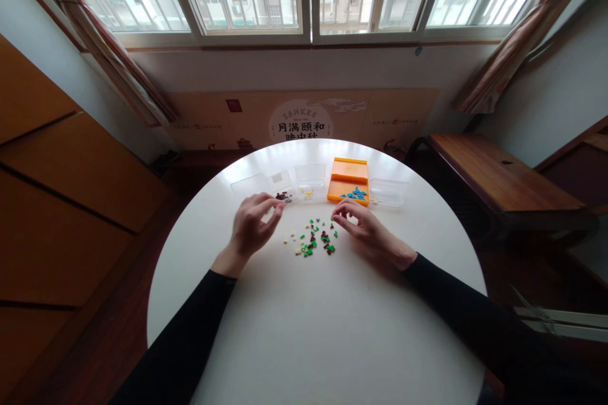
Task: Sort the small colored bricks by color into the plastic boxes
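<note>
Hands, left and right, flank scattered small pieces; five trays.

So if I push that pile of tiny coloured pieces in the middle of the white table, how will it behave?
The tiny coloured pieces lie loose and apart, so a push would probably scatter them rather than move them together. They look very light and hard, likely to skid on the smooth white table. Each is so small that a fingertip pinch seems needed, as the right hand beside them suggests.
</note>
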### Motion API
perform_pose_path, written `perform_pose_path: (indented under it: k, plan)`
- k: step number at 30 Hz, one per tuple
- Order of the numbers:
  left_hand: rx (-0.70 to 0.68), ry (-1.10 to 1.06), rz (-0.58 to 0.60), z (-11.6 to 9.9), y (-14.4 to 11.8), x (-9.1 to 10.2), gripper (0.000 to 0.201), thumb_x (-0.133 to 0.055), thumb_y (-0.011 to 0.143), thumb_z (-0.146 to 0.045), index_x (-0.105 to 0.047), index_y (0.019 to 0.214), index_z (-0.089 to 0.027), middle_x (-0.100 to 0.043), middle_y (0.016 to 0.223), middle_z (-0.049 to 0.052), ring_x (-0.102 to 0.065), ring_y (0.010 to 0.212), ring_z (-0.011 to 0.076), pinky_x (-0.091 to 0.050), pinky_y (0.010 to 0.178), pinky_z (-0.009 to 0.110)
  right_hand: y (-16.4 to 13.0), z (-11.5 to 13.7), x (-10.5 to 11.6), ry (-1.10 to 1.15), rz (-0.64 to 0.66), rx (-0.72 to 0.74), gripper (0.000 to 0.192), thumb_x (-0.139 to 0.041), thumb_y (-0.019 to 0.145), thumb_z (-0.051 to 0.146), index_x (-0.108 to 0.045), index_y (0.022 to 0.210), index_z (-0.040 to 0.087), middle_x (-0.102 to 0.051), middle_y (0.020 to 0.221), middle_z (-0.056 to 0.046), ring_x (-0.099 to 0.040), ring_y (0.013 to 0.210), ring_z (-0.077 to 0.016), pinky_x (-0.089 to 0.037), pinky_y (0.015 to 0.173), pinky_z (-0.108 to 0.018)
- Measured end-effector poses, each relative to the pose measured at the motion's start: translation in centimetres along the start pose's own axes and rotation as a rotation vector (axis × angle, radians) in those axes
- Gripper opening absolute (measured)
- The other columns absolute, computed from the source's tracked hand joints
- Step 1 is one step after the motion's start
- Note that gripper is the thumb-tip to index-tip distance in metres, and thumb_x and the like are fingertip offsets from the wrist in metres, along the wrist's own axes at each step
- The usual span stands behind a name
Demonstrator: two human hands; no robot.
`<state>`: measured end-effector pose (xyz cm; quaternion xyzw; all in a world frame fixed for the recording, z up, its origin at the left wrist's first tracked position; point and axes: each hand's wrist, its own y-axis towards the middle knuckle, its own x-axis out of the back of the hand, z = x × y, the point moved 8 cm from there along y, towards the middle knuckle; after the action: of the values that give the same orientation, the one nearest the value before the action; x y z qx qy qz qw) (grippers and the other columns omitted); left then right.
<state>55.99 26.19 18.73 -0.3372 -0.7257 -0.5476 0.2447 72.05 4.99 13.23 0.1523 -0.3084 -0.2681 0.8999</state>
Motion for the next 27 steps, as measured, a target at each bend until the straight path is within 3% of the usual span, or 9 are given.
perform_pose_path:
  k: [3, 7, 16, 27]
  plan:
    - [-0.174, -0.069, 0.072, -4.1, -0.3, -2.2, 0.019, -0.066, 0.109, -0.036, -0.08, 0.107, -0.023, -0.081, 0.102, 0.005, -0.075, 0.095, 0.0228, -0.052, 0.089, 0.04, 0.0, 0.0, -0.4, 0.049, 0.013, -0.031, 0.025, -0.063, 0.114, 0.045, -0.071, 0.104, 0.024, -0.07, 0.104, -0.006, -0.065, 0.094, -0.0216, -0.056, 0.086, -0.036]
    - [-0.279, -0.087, 0.057, -6.8, -0.7, -3.9, 0.022, -0.081, 0.103, -0.042, -0.079, 0.117, -0.025, -0.082, 0.104, 0.005, -0.076, 0.097, 0.0233, -0.053, 0.087, 0.04, 0.0, 0.1, -0.9, 0.085, 0.04, -0.036, 0.027, -0.064, 0.113, 0.048, -0.071, 0.103, 0.025, -0.071, 0.103, -0.005, -0.065, 0.094, -0.0213, -0.056, 0.085, -0.035]
    - [-0.346, -0.11, -0.035, -8.1, -0.9, -3.7, 0.02, -0.085, 0.101, -0.044, -0.08, 0.109, -0.026, -0.082, 0.098, 0.002, -0.074, 0.086, 0.0196, -0.052, 0.083, 0.037, 0.2, 1.2, -1.7, 0.165, 0.093, -0.073, 0.032, -0.064, 0.113, 0.051, -0.071, 0.101, 0.022, -0.071, 0.1, -0.004, -0.066, 0.092, -0.0198, -0.054, 0.081, -0.032]
    - [-0.375, -0.108, -0.063, -8.3, -1.0, -3.7, 0.005, -0.081, 0.102, -0.028, -0.08, 0.107, -0.027, -0.082, 0.094, 0.0, -0.072, 0.081, 0.0178, -0.051, 0.078, 0.036, 0.2, 1.4, -1.8, 0.196, 0.084, -0.046, 0.027, -0.067, 0.112, 0.047, -0.072, 0.101, 0.023, -0.072, 0.099, -0.003, -0.067, 0.092, -0.0198, -0.054, 0.082, -0.033]
